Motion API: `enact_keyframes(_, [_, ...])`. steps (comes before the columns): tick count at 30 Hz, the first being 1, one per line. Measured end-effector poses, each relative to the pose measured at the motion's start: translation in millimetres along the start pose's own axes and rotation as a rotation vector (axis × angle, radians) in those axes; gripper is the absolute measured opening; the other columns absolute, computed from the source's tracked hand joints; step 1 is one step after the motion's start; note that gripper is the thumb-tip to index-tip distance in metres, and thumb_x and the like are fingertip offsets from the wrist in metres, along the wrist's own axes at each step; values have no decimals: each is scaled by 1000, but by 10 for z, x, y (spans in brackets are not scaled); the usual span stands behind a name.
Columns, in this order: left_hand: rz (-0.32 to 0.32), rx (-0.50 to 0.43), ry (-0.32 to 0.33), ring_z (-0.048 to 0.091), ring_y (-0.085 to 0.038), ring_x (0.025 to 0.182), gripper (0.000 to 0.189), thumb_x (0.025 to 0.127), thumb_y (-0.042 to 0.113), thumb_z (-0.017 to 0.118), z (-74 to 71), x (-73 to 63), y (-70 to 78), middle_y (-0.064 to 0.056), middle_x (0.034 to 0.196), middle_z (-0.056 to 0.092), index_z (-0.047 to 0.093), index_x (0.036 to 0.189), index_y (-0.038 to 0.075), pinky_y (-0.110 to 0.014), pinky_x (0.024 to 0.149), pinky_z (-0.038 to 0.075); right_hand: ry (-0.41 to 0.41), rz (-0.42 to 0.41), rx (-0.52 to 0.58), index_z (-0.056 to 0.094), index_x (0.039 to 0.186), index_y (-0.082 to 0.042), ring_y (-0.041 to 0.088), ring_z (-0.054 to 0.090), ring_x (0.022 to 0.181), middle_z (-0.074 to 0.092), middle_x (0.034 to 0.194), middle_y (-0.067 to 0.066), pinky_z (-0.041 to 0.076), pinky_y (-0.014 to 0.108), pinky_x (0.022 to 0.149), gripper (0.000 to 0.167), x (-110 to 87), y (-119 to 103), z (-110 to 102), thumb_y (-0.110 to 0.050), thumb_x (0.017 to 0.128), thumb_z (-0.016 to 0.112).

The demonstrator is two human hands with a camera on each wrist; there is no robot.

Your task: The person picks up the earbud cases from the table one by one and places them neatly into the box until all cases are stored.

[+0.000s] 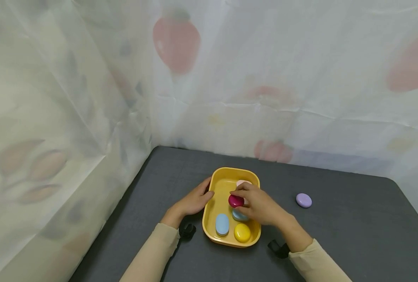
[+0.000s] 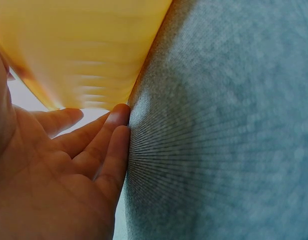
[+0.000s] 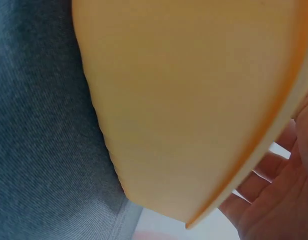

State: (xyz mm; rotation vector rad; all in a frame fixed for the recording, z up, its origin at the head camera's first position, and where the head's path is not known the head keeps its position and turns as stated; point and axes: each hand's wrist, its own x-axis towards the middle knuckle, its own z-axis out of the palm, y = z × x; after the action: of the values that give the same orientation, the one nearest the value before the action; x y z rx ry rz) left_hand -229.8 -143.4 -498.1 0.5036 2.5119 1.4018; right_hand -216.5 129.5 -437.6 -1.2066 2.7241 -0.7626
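Observation:
A yellow tray (image 1: 230,169) with raised walls rests on the dark table. My left hand (image 1: 195,200) holds its left side, thumb over the rim and fingers along the outer wall. My right hand (image 1: 263,204) pinches a glossy dark red round piece (image 1: 235,201) over the tray's inside. Beneath that hand lies a light blue piece (image 1: 239,216), partly hidden. A blue oval piece (image 1: 222,224) and a yellow round piece (image 1: 242,233) lie at the near end. A pale pink piece (image 1: 243,182) shows behind the right fingers. In the right wrist view, the tray wall (image 3: 184,110) hides the fingertips.
A light purple round piece (image 1: 303,200) lies on the dark table (image 1: 353,219), right of the tray. A white curtain with printed fruit (image 1: 300,70) hangs along the table's back and left sides. Black straps (image 1: 278,249) sit at both wrists.

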Motion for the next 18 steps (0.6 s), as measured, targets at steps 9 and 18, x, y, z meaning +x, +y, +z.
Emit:
enact_keyframes(9, [-8, 13, 7, 30, -26, 155, 61, 111, 27, 43, 4, 13, -16, -7, 170, 28, 20, 167, 18, -52, 125, 28, -6, 5, 20, 70, 134, -8, 16, 62, 107, 62, 129, 3, 57, 35, 93, 45, 18, -8, 76, -23, 93, 80])
enact_keyframes(18, [-24, 34, 9, 31, -25, 155, 61, 111, 28, 43, 12, 7, -16, -7, 170, 28, 20, 167, 17, -51, 125, 28, 18, -14, -4, 70, 133, -8, 17, 62, 109, 64, 129, 5, 56, 38, 95, 45, 40, -10, 165, -23, 92, 80])
